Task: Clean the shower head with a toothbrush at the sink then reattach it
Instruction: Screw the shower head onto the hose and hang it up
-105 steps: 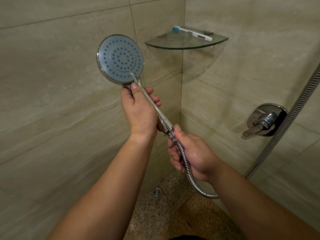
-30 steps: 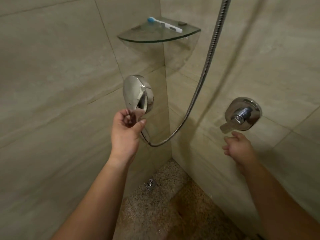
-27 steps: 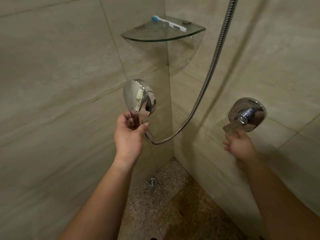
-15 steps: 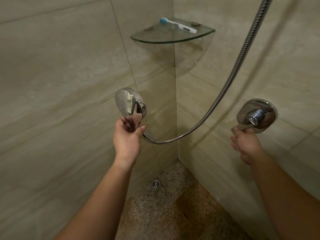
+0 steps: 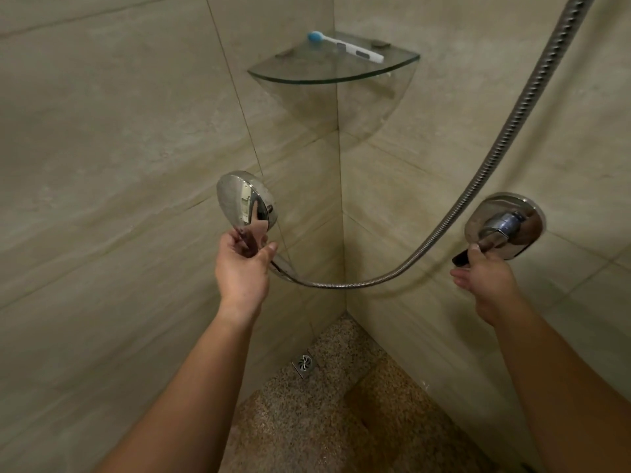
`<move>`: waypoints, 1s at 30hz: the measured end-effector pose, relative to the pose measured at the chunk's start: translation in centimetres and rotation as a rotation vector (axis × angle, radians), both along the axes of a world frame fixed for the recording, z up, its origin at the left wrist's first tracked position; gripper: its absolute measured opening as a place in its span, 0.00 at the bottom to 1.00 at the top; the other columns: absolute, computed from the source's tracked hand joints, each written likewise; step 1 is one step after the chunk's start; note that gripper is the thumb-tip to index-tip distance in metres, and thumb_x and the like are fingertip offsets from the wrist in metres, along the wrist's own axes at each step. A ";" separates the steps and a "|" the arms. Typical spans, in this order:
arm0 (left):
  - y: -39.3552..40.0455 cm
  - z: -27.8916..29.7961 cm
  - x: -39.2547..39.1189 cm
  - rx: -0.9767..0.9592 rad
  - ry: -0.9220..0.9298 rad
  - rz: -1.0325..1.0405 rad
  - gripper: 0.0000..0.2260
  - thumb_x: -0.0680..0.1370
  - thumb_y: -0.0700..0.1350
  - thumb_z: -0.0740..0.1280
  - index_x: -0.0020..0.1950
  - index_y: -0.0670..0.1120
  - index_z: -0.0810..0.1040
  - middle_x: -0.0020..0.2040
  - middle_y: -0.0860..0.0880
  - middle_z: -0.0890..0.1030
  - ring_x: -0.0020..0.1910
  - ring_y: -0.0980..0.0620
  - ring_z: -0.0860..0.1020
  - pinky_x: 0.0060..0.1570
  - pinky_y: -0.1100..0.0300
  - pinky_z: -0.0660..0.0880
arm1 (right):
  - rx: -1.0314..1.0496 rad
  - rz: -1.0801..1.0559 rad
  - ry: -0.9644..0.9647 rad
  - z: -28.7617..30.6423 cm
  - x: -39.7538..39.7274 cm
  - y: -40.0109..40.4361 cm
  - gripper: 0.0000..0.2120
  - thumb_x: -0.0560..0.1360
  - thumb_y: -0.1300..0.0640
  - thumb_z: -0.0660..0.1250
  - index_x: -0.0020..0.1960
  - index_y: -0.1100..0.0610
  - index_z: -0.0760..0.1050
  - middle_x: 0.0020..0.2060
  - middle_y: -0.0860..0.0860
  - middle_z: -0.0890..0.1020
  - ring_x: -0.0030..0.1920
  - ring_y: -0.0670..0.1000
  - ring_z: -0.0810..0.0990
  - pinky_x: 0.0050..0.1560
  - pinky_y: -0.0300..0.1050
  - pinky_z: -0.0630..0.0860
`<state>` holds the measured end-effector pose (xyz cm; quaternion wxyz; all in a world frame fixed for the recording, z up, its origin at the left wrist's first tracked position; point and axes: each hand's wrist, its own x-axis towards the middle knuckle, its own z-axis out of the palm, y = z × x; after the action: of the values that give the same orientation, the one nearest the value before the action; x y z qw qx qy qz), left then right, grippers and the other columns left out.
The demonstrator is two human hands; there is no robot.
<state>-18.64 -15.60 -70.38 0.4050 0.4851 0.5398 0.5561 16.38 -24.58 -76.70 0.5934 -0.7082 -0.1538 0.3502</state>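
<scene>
Your left hand [image 5: 244,268] gripping the round chrome shower head [image 5: 246,200] by its handle, ribbed metal hose [image 5: 505,138] attached, right hand [image 5: 485,273] pinching the mixer lever [image 5: 491,235], toothbrush [image 5: 345,46] on curved glass shelf [image 5: 336,75].

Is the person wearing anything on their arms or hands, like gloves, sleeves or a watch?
Nothing shows. The left hand and right hand are bare, with no gloves, rings or watch in view. Both forearms are bare right to the picture's edge, with no sleeve showing.

Shower head [image 5: 244,199]: mirror-polished chrome. Hose [image 5: 512,124]: ribbed, shiny metal. Tap [image 5: 504,225]: glossy chrome. Shelf [image 5: 327,75]: clear, smooth glass. Toothbrush [image 5: 345,46]: white and blue plastic. Walls [image 5: 102,148]: matt, veined stone tile. Floor [image 5: 324,421]: speckled, grainy stone.
</scene>
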 end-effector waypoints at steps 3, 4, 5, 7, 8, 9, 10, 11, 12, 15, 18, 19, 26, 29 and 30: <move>0.2 -0.4 -0.2 -0.006 0.008 0.023 0.17 0.74 0.34 0.75 0.54 0.54 0.78 0.48 0.50 0.84 0.48 0.54 0.83 0.57 0.53 0.80 | -0.011 -0.003 -0.001 0.0 -0.1 0.0 0.20 0.84 0.49 0.57 0.71 0.60 0.66 0.56 0.58 0.76 0.42 0.52 0.80 0.42 0.45 0.77; 0.3 -0.5 -0.3 -0.009 0.014 0.030 0.17 0.74 0.35 0.75 0.54 0.54 0.78 0.49 0.49 0.84 0.49 0.53 0.83 0.57 0.53 0.80 | -0.012 -0.003 -0.005 0.0 -0.1 0.0 0.20 0.84 0.49 0.57 0.71 0.60 0.66 0.56 0.58 0.76 0.42 0.52 0.80 0.42 0.45 0.77; 0.4 -0.5 -0.4 -0.013 0.020 0.035 0.17 0.74 0.35 0.76 0.55 0.53 0.78 0.49 0.49 0.84 0.49 0.53 0.83 0.57 0.52 0.80 | -0.009 -0.005 -0.008 0.0 -0.1 0.0 0.20 0.84 0.49 0.56 0.71 0.60 0.66 0.55 0.59 0.77 0.43 0.53 0.80 0.42 0.46 0.76; 0.6 -0.6 -0.6 -0.021 0.030 0.050 0.16 0.74 0.35 0.76 0.56 0.51 0.78 0.49 0.49 0.84 0.49 0.52 0.83 0.57 0.52 0.81 | -0.006 -0.004 -0.012 0.0 -0.1 0.0 0.21 0.84 0.48 0.56 0.70 0.60 0.66 0.55 0.59 0.77 0.45 0.55 0.80 0.43 0.47 0.77; 0.6 -0.7 -0.6 -0.024 0.031 0.057 0.16 0.74 0.35 0.76 0.57 0.49 0.78 0.49 0.49 0.84 0.49 0.52 0.83 0.57 0.51 0.81 | -0.008 -0.005 -0.014 0.2 -0.1 0.1 0.21 0.84 0.48 0.57 0.70 0.60 0.66 0.55 0.59 0.77 0.47 0.56 0.80 0.44 0.47 0.77; 0.6 -0.7 -0.7 -0.028 0.030 0.060 0.16 0.74 0.35 0.76 0.58 0.48 0.78 0.49 0.49 0.84 0.48 0.53 0.83 0.57 0.51 0.81 | -0.011 -0.005 -0.017 0.3 -0.1 0.1 0.22 0.84 0.47 0.57 0.71 0.61 0.66 0.55 0.59 0.77 0.47 0.57 0.81 0.44 0.47 0.77; 0.6 -0.8 -0.8 -0.031 0.027 0.061 0.16 0.74 0.35 0.76 0.58 0.47 0.78 0.48 0.49 0.84 0.47 0.53 0.83 0.57 0.51 0.81 | -0.014 -0.003 -0.020 0.3 -0.1 0.0 0.22 0.84 0.47 0.57 0.71 0.61 0.66 0.55 0.59 0.77 0.46 0.56 0.81 0.45 0.48 0.78; 0.6 -1.0 -0.9 -0.032 0.025 0.061 0.16 0.74 0.35 0.76 0.57 0.48 0.78 0.48 0.50 0.84 0.47 0.54 0.83 0.57 0.51 0.81 | -0.019 -0.002 -0.023 0.4 -0.1 0.0 0.23 0.84 0.47 0.57 0.71 0.61 0.66 0.55 0.60 0.77 0.44 0.55 0.81 0.45 0.48 0.78; 0.6 -1.1 -1.0 -0.030 0.028 0.063 0.16 0.74 0.35 0.76 0.56 0.49 0.78 0.48 0.51 0.84 0.47 0.54 0.83 0.57 0.51 0.81 | -0.023 -0.002 -0.029 0.4 -0.1 0.0 0.23 0.84 0.46 0.57 0.71 0.61 0.66 0.55 0.60 0.77 0.43 0.54 0.81 0.45 0.48 0.78; 0.7 -1.3 -1.2 -0.026 0.036 0.068 0.16 0.73 0.35 0.76 0.53 0.53 0.78 0.46 0.52 0.84 0.47 0.53 0.83 0.56 0.50 0.80 | -0.036 -0.005 -0.047 0.6 -0.2 -0.1 0.22 0.84 0.46 0.56 0.70 0.60 0.66 0.53 0.59 0.77 0.42 0.55 0.80 0.44 0.48 0.77; 0.7 -1.4 -1.3 -0.024 0.036 0.070 0.16 0.73 0.35 0.76 0.53 0.53 0.78 0.46 0.52 0.84 0.47 0.54 0.82 0.56 0.51 0.80 | -0.055 -0.020 -0.085 0.8 -0.3 -0.1 0.19 0.83 0.45 0.56 0.64 0.58 0.70 0.48 0.58 0.77 0.39 0.55 0.78 0.39 0.46 0.75; 0.7 -1.5 -1.4 -0.025 0.035 0.071 0.16 0.73 0.35 0.76 0.54 0.51 0.78 0.47 0.52 0.84 0.47 0.54 0.82 0.56 0.52 0.80 | -0.063 -0.033 -0.109 0.9 -0.4 -0.1 0.17 0.83 0.45 0.56 0.60 0.57 0.72 0.42 0.58 0.77 0.35 0.54 0.76 0.37 0.46 0.73; 0.7 -1.5 -1.2 -0.026 0.030 0.072 0.17 0.73 0.34 0.76 0.57 0.47 0.77 0.46 0.52 0.83 0.44 0.57 0.82 0.55 0.54 0.80 | -0.035 -0.080 -0.041 1.7 -1.0 0.1 0.16 0.84 0.49 0.55 0.47 0.59 0.70 0.31 0.56 0.70 0.27 0.51 0.67 0.26 0.41 0.66; 0.7 -1.3 -1.1 -0.028 0.033 0.077 0.17 0.74 0.34 0.76 0.59 0.45 0.77 0.47 0.52 0.83 0.44 0.58 0.82 0.54 0.56 0.80 | -0.044 -0.086 -0.019 1.6 -0.9 0.1 0.16 0.84 0.48 0.56 0.45 0.58 0.72 0.32 0.56 0.73 0.28 0.51 0.70 0.29 0.43 0.67; 0.7 -1.2 -1.1 -0.027 0.039 0.075 0.17 0.74 0.34 0.76 0.59 0.45 0.77 0.47 0.52 0.84 0.45 0.57 0.82 0.54 0.56 0.80 | -0.045 -0.086 -0.015 1.6 -0.9 0.1 0.16 0.84 0.48 0.57 0.46 0.59 0.72 0.33 0.56 0.74 0.28 0.51 0.71 0.29 0.43 0.68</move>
<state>-19.70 -14.86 -71.60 0.3798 0.4696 0.5731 0.5539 15.52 -24.46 -75.09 0.5905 -0.7302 -0.1197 0.3222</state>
